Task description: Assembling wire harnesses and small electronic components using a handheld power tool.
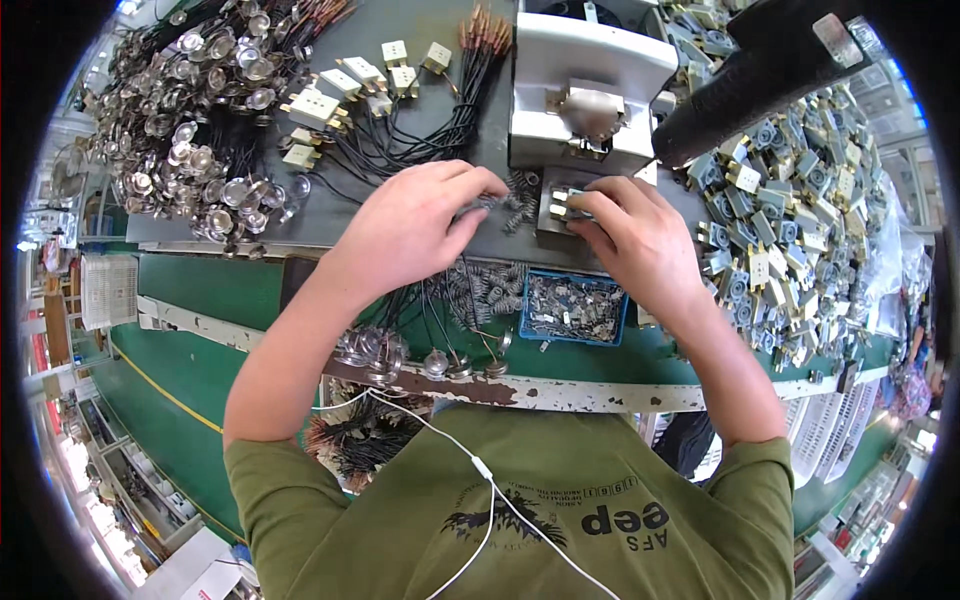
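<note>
My left hand (pixel 415 215) is closed, its thumb and fingertips curled together beside a small heap of metal springs (pixel 520 200). What it pinches is mostly hidden by the fingers. My right hand (pixel 640 230) closes its thumb and fingers on a small cream connector with brass terminals (pixel 560 203). That connector sits at a grey metal block (pixel 549 222) in front of a white bench machine (pixel 590 60). More springs (pixel 475 290) lie below my left hand, next to a blue tray (pixel 622 338) of small metal parts.
Black wires with copper ends (pixel 470 120) and cream connectors (pixel 312 108) lie at the back left. Farther left are piled wires with round metal caps (pixel 200 150). Many grey-and-cream connectors (pixel 770 210) cover the right side. A black arm (pixel 750 90) reaches over them. White earphone cable (pixel 480 465) hangs down my shirt.
</note>
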Demonstrator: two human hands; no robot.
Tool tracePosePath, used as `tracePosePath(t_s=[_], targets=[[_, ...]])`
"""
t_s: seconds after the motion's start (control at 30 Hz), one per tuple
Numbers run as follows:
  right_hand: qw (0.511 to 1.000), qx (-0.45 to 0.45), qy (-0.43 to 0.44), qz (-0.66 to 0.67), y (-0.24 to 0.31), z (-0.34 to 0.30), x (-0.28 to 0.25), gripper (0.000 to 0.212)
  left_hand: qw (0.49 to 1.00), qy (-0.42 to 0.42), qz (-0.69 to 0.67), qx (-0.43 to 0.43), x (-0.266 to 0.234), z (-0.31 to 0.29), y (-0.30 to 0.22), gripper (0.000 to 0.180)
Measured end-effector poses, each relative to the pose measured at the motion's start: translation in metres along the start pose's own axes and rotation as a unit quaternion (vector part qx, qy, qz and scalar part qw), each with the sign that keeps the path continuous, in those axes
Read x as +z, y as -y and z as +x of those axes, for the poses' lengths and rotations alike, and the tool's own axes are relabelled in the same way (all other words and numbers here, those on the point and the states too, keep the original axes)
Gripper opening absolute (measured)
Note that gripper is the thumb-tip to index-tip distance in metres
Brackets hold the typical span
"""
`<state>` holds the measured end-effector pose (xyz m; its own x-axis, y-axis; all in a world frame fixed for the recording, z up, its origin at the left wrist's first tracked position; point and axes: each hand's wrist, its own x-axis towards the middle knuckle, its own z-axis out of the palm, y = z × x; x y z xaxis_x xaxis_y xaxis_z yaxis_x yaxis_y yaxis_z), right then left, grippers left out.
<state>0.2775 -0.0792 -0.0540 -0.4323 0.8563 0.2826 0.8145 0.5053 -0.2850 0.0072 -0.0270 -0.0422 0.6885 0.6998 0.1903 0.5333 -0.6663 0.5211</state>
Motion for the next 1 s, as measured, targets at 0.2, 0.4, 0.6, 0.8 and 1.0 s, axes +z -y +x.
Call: tracePosePath(t_s=[0.2, 0.4, 0.6, 0.8, 1.0], targets=[[0.996, -0.007, -0.073, 0.048, -0.005, 0.004, 0.012, 0.025, 0.996, 0.01, -0.08, -0.049, -0.006, -0.002, -0.004, 0.022], [0.997, -0.018, -0.075, 0.012, -0.002, 0.002, 0.003, 0.027, 0.985, 0.011, -0.15, -0.082, -0.013, -0.004, -0.006, 0.024], [0.966, 0.056, -0.068, 0.241, 0.038, 0.022, 0.003, 0.033, 0.976, -0.007, -0.207, -0.074, -0.01, -0.006, -0.015, 0.025], [0.955, 0.061, -0.08, 0.278, 0.044, 0.029, 0.01, 0.026, 0.954, -0.022, -0.282, -0.1, -0.009, -0.008, -0.02, 0.027], [0.917, 0.1, -0.04, 0.384, 0.046, 0.024, 0.009, 0.021, 0.973, -0.05, -0.206, -0.089, -0.01, -0.008, -0.021, 0.019]])
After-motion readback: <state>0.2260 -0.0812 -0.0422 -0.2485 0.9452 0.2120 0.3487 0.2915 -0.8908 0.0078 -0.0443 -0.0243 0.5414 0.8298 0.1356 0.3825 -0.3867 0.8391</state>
